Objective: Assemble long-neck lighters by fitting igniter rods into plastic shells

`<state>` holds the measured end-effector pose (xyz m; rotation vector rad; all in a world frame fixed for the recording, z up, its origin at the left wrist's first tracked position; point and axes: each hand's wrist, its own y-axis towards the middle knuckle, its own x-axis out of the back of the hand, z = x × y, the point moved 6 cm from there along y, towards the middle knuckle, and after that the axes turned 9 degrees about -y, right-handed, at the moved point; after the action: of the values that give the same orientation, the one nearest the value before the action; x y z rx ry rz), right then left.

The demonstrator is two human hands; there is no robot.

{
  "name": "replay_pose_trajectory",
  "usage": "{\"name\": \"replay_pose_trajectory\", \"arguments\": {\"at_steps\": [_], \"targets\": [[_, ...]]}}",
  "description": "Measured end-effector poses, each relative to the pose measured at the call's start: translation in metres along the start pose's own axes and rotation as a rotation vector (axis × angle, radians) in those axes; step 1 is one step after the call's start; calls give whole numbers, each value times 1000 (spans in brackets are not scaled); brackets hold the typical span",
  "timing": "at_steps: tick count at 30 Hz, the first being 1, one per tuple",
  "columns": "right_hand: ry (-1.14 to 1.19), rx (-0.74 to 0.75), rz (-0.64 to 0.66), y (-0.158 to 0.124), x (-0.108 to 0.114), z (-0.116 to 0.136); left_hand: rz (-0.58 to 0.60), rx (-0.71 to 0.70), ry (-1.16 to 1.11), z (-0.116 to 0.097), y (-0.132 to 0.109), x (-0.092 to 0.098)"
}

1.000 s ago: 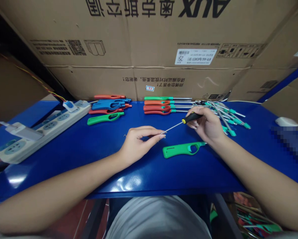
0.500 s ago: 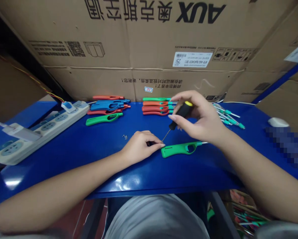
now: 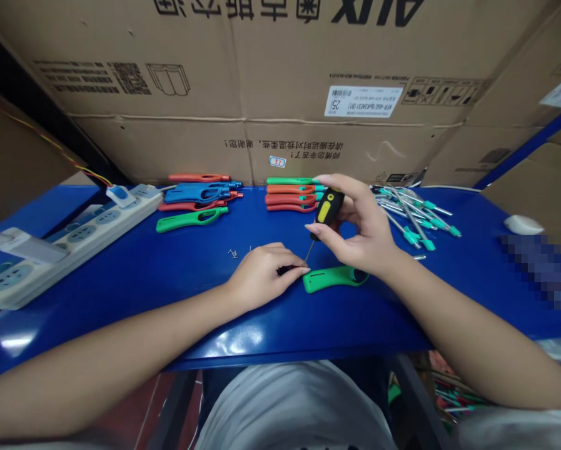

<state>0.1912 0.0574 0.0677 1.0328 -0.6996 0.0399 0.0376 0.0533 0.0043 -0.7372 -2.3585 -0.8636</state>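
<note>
Right grip [image 3: 365, 234] clamped on a screwdriver [image 3: 329, 206].
Left grip [image 3: 260, 275] pinched together at the screwdriver's tip; one slip could jab it, I'd fear.

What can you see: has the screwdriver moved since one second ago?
Yes. Judged against the small blue-edged sticker on the carton, the screwdriver in the right hand now stands steeper, its handle further left.

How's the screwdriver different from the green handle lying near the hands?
The screwdriver has a black and yellow grip; the green handle is mostly green. The screwdriver is tilted in the right hand, while the green handle lies on the table. The screwdriver's shaft is thin; the green handle is chunkier. Both have a long shape.
</note>
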Motion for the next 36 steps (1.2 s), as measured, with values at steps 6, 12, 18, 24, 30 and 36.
{"name": "replay_pose_trajectory", "arguments": {"at_steps": [6, 12, 18, 24, 30, 36], "targets": [[6, 48, 25, 1, 2, 9, -19, -15, 25, -2, 0, 3], [12, 91, 17, 1, 0, 18, 34, -36, 57, -3, -1, -4], [-99, 56, -166, -3, 11, 14, 16, -8, -34, -8, 0, 0], [-139, 65, -159, -4, 11, 16, 217, -55, -9, -6, -2, -14], [-203, 194, -149, -4, 10, 27, 288, -84, -9, -8, -2, -17], [-156, 208, -119, -4, 9, 29, 305, -88, 2, -10, -2, -16]]}}
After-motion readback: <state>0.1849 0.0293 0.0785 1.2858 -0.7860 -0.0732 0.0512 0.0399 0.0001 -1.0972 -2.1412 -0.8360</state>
